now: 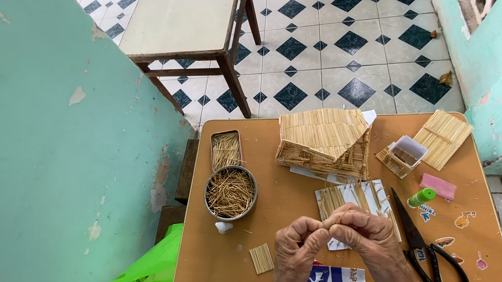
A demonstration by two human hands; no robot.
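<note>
My left hand and my right hand meet fingertip to fingertip above the near side of a small brown table. Both pinch a thin wooden stick between them. Just beyond the hands lies a card partly covered with glued sticks. A small model house made of sticks stands further back in the middle of the table.
A round tin and a rectangular tin of loose sticks sit at left. Black scissors, a green-capped glue tube, a pink block, stick panels and a clear box lie at right. A green bag hangs at left.
</note>
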